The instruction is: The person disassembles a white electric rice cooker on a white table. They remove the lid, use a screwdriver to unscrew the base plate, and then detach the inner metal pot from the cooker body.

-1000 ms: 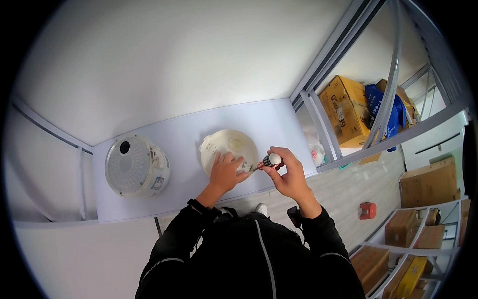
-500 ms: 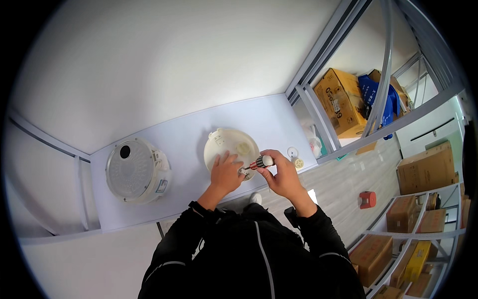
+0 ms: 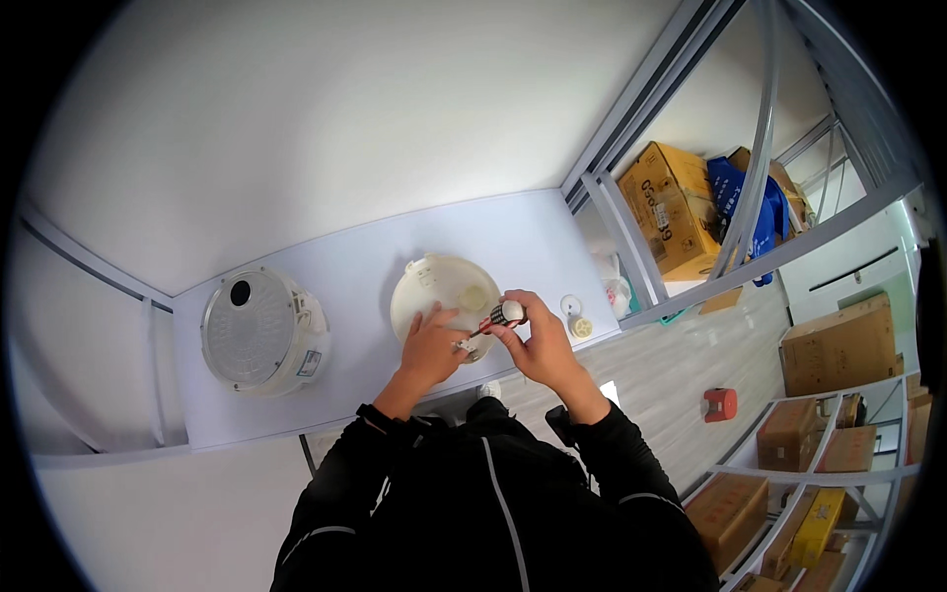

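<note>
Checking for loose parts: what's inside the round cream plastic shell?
A pale yellow round piece and a small white fitting show; anything under the left hand is hidden.

A pale wall (image 3: 345, 118) was seen beyond the far edge of the table. At the right, a yellow-brown carton (image 3: 671, 209) was framed by grey metal bars (image 3: 619, 237), with a blue bag (image 3: 728, 187) crowded against it and partly crossed by an upright. A whitish plastic bag (image 3: 614, 286) was lodged near the table's right end. On the greyish floor (image 3: 681, 360), a red stool (image 3: 720, 405) was left standing. A large cardboard box (image 3: 838, 345) was placed farther right; below it, brown cartons (image 3: 728, 518) and a yellow box (image 3: 819, 528) were held on shelving (image 3: 838, 478).
</note>
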The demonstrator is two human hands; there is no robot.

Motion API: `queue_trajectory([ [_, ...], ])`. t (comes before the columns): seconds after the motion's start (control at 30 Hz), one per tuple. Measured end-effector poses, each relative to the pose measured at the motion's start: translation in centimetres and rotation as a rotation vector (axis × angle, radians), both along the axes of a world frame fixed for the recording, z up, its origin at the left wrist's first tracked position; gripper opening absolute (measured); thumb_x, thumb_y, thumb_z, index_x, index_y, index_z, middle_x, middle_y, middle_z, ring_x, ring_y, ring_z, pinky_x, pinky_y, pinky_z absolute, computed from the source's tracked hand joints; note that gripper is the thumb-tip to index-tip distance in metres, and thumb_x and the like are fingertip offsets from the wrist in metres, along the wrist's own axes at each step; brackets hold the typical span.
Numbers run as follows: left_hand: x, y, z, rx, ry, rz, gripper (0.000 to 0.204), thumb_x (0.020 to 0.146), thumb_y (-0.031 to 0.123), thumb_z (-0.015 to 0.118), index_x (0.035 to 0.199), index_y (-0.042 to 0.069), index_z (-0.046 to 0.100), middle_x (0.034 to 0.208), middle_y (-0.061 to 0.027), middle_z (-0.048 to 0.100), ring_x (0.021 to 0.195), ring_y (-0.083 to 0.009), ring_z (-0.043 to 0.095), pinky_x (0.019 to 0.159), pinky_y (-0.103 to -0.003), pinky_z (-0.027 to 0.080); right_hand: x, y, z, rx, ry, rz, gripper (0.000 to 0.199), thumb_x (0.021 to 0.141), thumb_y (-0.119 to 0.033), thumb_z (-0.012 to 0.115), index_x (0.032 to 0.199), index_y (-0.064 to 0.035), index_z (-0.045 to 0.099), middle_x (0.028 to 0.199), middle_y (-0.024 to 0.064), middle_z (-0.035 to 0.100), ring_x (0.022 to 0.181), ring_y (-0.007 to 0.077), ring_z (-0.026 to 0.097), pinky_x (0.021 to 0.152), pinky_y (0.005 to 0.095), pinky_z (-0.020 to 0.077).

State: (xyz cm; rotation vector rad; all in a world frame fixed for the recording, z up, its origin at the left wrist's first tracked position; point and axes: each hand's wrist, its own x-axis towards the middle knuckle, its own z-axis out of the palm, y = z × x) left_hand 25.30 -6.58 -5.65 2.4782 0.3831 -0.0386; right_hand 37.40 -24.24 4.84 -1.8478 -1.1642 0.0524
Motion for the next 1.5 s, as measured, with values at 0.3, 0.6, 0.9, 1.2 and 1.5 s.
queue_trajectory([
  [0.3, 0.2, 0.7, 0.3, -0.036, 0.043, -0.014, 0.032, 0.089, 0.03, 0.08, 0.121, 0.03, 0.083, 0.16, -0.0012, 0.053, 0.162, -0.0278, 0.031, 0.134, -0.054, 0.019, 0.2, 0.1, -0.4, -0.063, 0.088, 0.002, 0.046, 0.095, -0.018, 0.084, 0.13, -0.0028, 0.058, 0.104, 0.0146, 0.074, 0.089, 0.0278, 0.074, 0.079, 0.0363, 0.0589],
  [0.6, 0.2, 0.7, 0.3, -0.024, 0.036, -0.026, 0.033, 0.089, 0.032, 0.08, 0.121, 0.031, 0.083, 0.16, -0.0004, 0.053, 0.161, -0.0286, 0.033, 0.134, -0.054, 0.02, 0.1, 0.3, 0.0, -0.02, -0.125, 0.011, 0.046, 0.087, -0.021, 0.09, 0.119, -0.0028, 0.061, 0.094, 0.014, 0.071, 0.083, 0.0318, 0.072, 0.074, 0.0383, 0.0579],
  [0.9, 0.2, 0.4, 0.2, 0.007, 0.01, -0.017, 0.032, 0.089, 0.03, 0.079, 0.12, 0.032, 0.084, 0.158, -0.002, 0.056, 0.16, -0.0299, 0.034, 0.133, -0.055, 0.021, -1.3, 1.1, 1.8, -0.284, -0.183, -0.196, 0.048, 0.08, -0.024, 0.094, 0.107, -0.0045, 0.06, 0.086, 0.0119, 0.068, 0.072, 0.037, 0.069, 0.067, 0.0443, 0.0552],
  [1.2, 0.1, 0.6, 0.0, 0.001, -0.027, -0.016, 0.03, 0.087, 0.027, 0.078, 0.117, 0.03, 0.085, 0.157, -0.0039, 0.058, 0.159, -0.0309, 0.038, 0.132, -0.055, 0.022, -1.3, 1.0, 5.1, -0.469, -0.257, -0.106, 0.041, 0.089, -0.022, 0.085, 0.118, -0.0032, 0.064, 0.097, 0.0157, 0.072, 0.08, 0.0397, 0.071, 0.068, 0.0457, 0.0557],
  [1.5, 0.3, 0.5, 0.1, 0.013, -0.02, -0.016, 0.029, 0.088, 0.026, 0.078, 0.115, 0.029, 0.085, 0.157, -0.0036, 0.058, 0.159, -0.0303, 0.037, 0.132, -0.055, 0.022, -0.3, 1.3, 4.6, -0.198, -0.266, 0.157, 0.034, 0.091, -0.018, 0.081, 0.119, -0.0032, 0.068, 0.095, 0.0168, 0.069, 0.086, 0.0387, 0.071, 0.071, 0.0465, 0.0559],
])
